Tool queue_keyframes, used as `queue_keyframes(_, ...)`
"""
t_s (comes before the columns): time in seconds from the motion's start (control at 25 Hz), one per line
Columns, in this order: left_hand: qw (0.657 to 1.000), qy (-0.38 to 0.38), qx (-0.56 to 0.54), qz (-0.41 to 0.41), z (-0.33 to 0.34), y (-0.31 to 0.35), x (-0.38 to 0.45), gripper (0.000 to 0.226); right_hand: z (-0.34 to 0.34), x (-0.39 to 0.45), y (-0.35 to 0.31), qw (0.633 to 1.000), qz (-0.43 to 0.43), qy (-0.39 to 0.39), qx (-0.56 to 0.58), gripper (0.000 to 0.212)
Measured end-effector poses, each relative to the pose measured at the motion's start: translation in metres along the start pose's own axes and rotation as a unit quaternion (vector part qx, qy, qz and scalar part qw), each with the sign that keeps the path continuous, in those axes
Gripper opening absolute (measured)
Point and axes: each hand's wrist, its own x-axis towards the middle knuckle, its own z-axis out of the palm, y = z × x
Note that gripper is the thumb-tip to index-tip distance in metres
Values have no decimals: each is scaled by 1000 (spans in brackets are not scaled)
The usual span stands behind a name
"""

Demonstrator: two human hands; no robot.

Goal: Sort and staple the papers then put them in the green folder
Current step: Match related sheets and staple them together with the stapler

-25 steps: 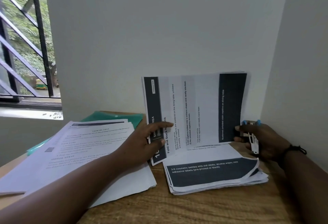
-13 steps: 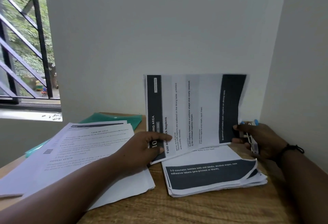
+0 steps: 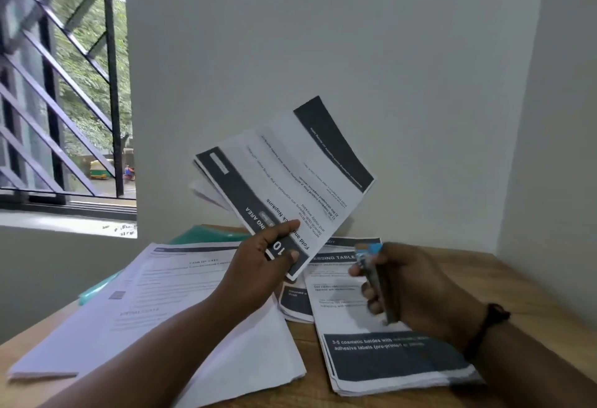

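Observation:
My left hand [image 3: 258, 268] grips the lower corner of a small set of printed sheets [image 3: 290, 175] with dark bands, tilted up over the table. In my right hand [image 3: 410, 285] is a stapler [image 3: 374, 278] with a blue tip, blurred, held apart from the sheets. A stack of similar dark-banded papers [image 3: 387, 359] lies on the table below my right hand. A larger pile of white text pages [image 3: 145, 304] lies at the left. The green folder [image 3: 213, 234] peeks out from under that pile at the back.
The wooden table [image 3: 468, 272] sits in a corner, with white walls behind and to the right. A barred window [image 3: 64, 84] is at the left.
My right hand let go of the sheets' right edge and drew back with the stapler. My left hand alone swung the sheets up and tilted them left.

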Motion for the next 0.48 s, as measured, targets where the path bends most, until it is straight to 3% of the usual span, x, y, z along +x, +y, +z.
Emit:
queue_keyframes(0.08, 1000, -4, 2, 5, 0, 1, -1, 43, 25, -5, 16, 998, 26, -55, -16, 34)
queue_keyframes(0.2, 999, -31, -36, -4, 1, 1, -2, 47, 37, -4, 24, 994, 17, -97, 44, 34)
queue_keyframes(0.48, 992, -65, -101, -47, 6, 2, -3, 53, 29, -3, 21, 991, 24, -83, 100, 37)
